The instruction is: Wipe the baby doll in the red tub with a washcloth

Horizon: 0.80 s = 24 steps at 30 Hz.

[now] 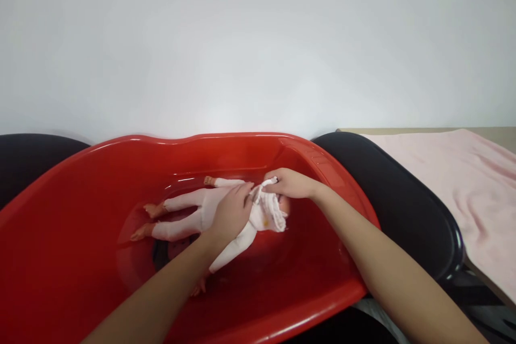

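A baby doll (189, 215) in a white bodysuit lies on its back in a red plastic tub (80, 236), head to the right, legs to the left. My left hand (231, 214) rests on the doll's chest, fingers curled onto the fabric near its neck. My right hand (288, 184) pinches a small white cloth (271, 209) that lies bunched over the doll's head and hides most of its face.
The tub sits on a black surface (407, 209) that shows at both sides. To the right, a pale pink towel (463, 183) is spread over a beige table. A plain white wall fills the background.
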{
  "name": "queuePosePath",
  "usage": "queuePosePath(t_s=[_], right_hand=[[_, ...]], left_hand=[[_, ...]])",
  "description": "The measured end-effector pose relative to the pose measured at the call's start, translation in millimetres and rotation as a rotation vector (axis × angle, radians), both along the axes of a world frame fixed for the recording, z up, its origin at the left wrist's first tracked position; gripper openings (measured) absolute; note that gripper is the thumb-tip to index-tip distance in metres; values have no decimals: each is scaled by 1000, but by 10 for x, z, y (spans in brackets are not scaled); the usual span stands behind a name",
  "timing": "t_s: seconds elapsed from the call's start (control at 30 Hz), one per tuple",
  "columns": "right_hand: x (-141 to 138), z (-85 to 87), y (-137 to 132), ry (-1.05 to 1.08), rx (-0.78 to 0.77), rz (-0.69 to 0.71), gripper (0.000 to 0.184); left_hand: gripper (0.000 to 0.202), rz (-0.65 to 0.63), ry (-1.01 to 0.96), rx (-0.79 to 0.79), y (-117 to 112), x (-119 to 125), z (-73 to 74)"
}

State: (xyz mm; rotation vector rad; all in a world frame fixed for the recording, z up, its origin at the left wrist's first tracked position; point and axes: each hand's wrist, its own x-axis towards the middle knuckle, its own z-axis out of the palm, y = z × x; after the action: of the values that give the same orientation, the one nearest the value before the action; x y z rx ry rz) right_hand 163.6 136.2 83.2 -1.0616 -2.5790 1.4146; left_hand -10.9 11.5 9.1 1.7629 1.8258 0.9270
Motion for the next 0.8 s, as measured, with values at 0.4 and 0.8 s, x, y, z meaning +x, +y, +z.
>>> queuePosePath(t_s=[0.4, 0.8], right_hand=[[-178, -336, -60, 211, -137, -353, 8], [-161, -234, -142, 138, -78, 112, 30]], left_hand=[[26, 351, 52, 217, -50, 18, -87], [60, -119, -335, -75, -47, 41, -224]])
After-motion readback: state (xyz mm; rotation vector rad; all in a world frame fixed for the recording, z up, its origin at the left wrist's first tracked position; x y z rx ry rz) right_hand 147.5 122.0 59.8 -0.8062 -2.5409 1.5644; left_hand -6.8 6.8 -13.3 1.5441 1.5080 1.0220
